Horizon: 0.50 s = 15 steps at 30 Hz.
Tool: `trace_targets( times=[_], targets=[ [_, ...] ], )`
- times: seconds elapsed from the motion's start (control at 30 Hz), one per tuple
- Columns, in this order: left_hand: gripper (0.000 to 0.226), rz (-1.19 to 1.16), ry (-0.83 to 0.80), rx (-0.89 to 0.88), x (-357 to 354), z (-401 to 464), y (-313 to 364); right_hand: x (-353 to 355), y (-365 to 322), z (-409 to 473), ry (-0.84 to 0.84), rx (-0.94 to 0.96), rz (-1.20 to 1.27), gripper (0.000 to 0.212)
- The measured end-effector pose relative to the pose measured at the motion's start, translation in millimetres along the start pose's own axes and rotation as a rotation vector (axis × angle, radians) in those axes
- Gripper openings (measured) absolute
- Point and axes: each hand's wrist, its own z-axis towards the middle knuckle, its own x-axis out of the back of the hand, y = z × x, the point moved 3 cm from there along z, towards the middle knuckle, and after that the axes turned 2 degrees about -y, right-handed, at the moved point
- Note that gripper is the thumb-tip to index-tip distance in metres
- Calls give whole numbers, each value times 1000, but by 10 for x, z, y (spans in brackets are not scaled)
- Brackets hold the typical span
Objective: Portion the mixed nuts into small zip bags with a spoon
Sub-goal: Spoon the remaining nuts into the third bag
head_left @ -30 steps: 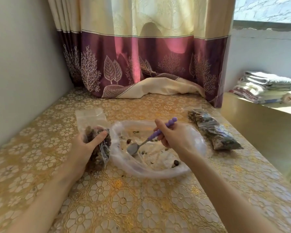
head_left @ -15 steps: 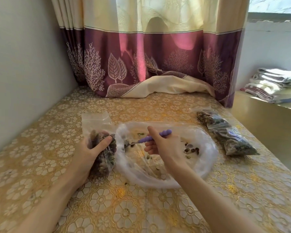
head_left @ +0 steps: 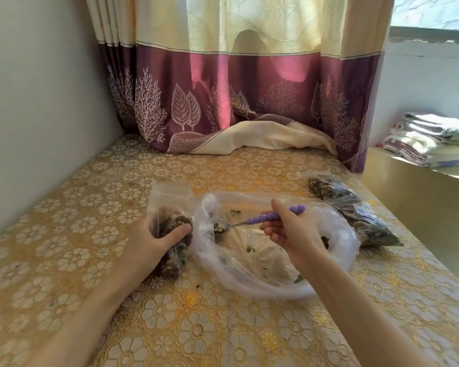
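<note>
A large clear plastic bag (head_left: 339, 234) lies open on the table with a few loose nuts (head_left: 249, 249) scattered inside. My right hand (head_left: 294, 231) grips the purple handle of a metal spoon (head_left: 276, 215); its bowl, loaded with nuts, points left toward the big bag's left rim. My left hand (head_left: 151, 241) holds a small zip bag (head_left: 170, 192) partly filled with mixed nuts, thumb pressed across its front, just left of the big bag. The zip bag's clear top stands up above my fingers.
Filled zip bags (head_left: 355, 210) lie at the right of the table. A purple and cream curtain (head_left: 236, 102) hangs at the back, its hem resting on the gold flowered tablecloth (head_left: 196, 327). A wall stands left; folded towels (head_left: 435, 139) sit on a ledge at right.
The spoon went from scraping low in the big bag to being lifted with nuts in its bowl, moving left toward the small zip bag. My left hand kept its hold.
</note>
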Motion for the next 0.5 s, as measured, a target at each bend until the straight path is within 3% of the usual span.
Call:
trace_targets(
  times=[0.5],
  targets=[
    [48, 113, -72, -24, -21, -38, 45, 279, -75, -96, 62, 47, 91, 41]
  ],
)
